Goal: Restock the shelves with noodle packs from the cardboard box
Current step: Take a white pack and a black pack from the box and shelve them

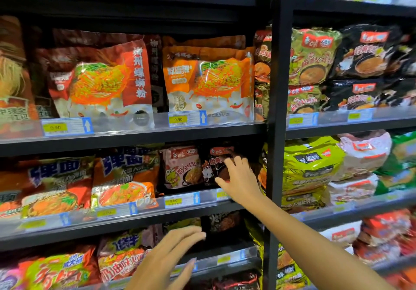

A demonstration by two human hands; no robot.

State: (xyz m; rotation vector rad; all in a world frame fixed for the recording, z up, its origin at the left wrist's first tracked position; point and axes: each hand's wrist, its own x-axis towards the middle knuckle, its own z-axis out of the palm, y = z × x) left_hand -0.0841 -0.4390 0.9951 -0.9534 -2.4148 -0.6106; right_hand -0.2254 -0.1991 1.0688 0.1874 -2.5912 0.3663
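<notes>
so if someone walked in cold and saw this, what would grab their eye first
Probably the right hand, reaching onto the middle shelf and gripping a black noodle pack that stands beside a pink pack. Next, the two big orange noodle bags on the shelf above, with yellow 9.90 price tags under them. The left hand hovers open at the bottom, in front of the lower shelf.
</notes>
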